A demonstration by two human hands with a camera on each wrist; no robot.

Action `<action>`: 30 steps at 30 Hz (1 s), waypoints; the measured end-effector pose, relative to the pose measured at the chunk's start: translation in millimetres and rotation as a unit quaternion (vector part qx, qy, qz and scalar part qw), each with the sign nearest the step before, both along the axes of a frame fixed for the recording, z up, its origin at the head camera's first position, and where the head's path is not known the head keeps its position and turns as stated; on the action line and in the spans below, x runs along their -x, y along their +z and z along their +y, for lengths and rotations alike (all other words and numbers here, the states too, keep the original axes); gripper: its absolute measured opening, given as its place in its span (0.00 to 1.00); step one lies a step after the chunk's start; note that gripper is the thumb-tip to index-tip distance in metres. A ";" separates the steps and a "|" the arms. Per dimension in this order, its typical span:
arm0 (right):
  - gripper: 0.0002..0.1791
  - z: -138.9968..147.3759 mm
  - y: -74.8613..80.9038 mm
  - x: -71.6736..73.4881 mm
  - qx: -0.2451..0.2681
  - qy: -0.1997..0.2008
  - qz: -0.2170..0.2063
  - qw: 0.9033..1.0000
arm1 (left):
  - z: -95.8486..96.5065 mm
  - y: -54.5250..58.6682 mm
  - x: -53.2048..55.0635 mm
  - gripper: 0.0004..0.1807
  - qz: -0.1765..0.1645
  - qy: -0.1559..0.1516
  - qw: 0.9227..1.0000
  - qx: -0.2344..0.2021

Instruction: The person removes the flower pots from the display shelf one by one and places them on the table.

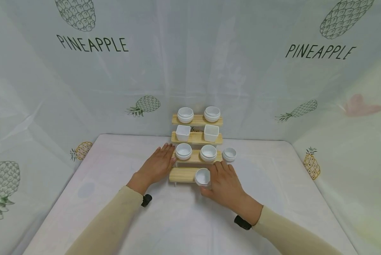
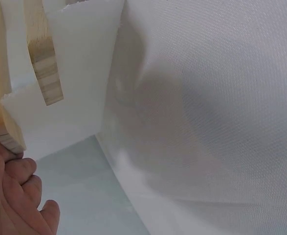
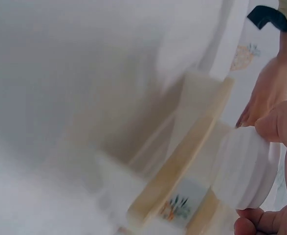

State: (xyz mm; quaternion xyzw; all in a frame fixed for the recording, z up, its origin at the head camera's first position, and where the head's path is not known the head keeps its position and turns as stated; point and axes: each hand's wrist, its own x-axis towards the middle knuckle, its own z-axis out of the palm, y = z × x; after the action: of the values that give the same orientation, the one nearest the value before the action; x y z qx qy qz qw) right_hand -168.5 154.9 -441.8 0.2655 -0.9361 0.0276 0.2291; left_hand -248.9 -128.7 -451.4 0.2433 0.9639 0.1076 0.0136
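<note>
Already, six cups [image 1: 208, 152] are shelved, a seventh [image 1: 203, 176] pinched by the right hand [image 1: 224, 185], an eighth [image 1: 230, 154] unshelved, the stand [image 1: 183, 175] touched by a relaxed left hand [image 1: 156, 164].

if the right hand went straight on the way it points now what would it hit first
The right hand would probably meet the right bowl on the second step up, or that step's front edge; depth is unclear.

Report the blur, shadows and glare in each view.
Head view: pale sheen streaks on the backdrop, printed lettering legible; left wrist view: soft grey shadow across the white cloth, weave still visible; right wrist view: the wooden stand looks blurred.
</note>
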 end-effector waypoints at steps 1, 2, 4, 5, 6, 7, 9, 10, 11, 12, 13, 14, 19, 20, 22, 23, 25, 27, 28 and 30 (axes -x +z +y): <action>0.34 7.4 0.3 -0.2 -0.001 -0.003 0.003 1.000 | 0.0 -1.1 0.4 0.36 -0.001 -0.001 1.000 -0.001; 0.34 14.8 0.7 -0.3 -0.001 -0.006 0.004 1.000 | 0.2 -1.9 0.7 0.36 -0.001 -0.001 1.000 0.000; 0.35 30.0 0.7 0.8 0.000 -0.012 0.009 1.000 | 0.4 -2.9 0.9 0.36 -0.001 -0.001 1.000 0.000; 0.35 37.3 0.8 1.8 0.002 -0.017 0.010 1.000 | 0.4 -3.0 0.9 0.36 -0.001 -0.001 1.000 0.001; 0.34 44.9 0.7 3.2 0.002 -0.022 0.013 1.000 | 0.4 -3.1 0.9 0.36 -0.001 -0.001 1.000 0.002; 0.34 52.4 0.5 5.0 0.003 -0.026 0.016 1.000 | 0.4 -2.7 0.6 0.36 -0.001 -0.002 1.000 0.002; 0.34 67.9 -0.7 10.2 0.006 -0.035 0.024 0.999 | 0.3 -2.6 0.5 0.36 -0.001 -0.002 1.000 0.003; 0.34 75.8 -1.5 13.3 0.007 -0.038 0.030 0.999 | 0.2 -2.7 0.6 0.36 -0.002 -0.002 1.000 0.003; 0.33 83.4 -2.5 16.8 0.008 -0.041 0.035 0.999 | 0.0 -2.7 0.6 0.36 -0.002 -0.002 1.000 0.004; 0.33 91.1 -3.9 20.8 0.008 -0.043 0.042 0.998 | -0.1 -2.8 0.5 0.36 -0.004 -0.002 1.000 0.004; 0.33 98.8 -5.5 25.0 0.008 -0.045 0.049 0.998 | -0.2 -2.9 0.5 0.36 -0.005 -0.002 1.000 0.004; 0.33 106.4 -7.4 29.5 0.008 -0.047 0.056 0.997 | -0.3 -3.0 0.5 0.36 -0.006 -0.002 1.000 0.004; 0.35 139.9 -18.7 52.2 0.011 -0.063 0.061 0.996 | -1.2 -2.5 -0.3 0.36 -0.007 -0.002 1.000 0.000; 0.35 145.4 -20.9 56.3 0.011 -0.070 0.052 0.996 | -1.3 -2.3 -0.5 0.36 -0.006 -0.003 1.000 -0.003; 0.35 155.2 -25.3 63.9 0.013 -0.087 0.025 0.996 | -1.4 -2.4 -0.4 0.36 -0.004 -0.004 1.000 -0.005; 0.35 159.5 -27.4 67.6 0.012 -0.095 0.009 0.995 | -1.3 -2.5 -0.3 0.36 -0.004 -0.005 1.000 -0.006; 0.34 166.1 -31.1 74.3 0.015 -0.112 -0.024 0.993 | -1.4 -2.4 -0.2 0.36 -0.002 -0.005 1.000 -0.005; 0.34 171.2 -34.3 80.4 0.018 -0.125 -0.050 0.991 | -1.4 -2.6 0.3 0.36 -0.003 -0.004 1.000 -0.002; 0.34 173.0 -35.7 83.1 0.020 -0.131 -0.062 0.989 | -1.3 -2.5 0.4 0.36 -0.005 -0.003 1.000 0.001; 0.34 175.6 -38.0 87.9 0.025 -0.140 -0.081 0.986 | -1.1 -1.7 0.3 0.37 -0.010 -0.001 1.000 0.002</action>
State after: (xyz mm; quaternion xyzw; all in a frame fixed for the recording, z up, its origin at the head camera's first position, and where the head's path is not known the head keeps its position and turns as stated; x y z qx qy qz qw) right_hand -256.4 330.5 -479.8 0.1226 -0.9785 0.0394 0.1609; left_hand -249.2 -129.8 -453.2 0.2429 0.9637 0.1084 0.0233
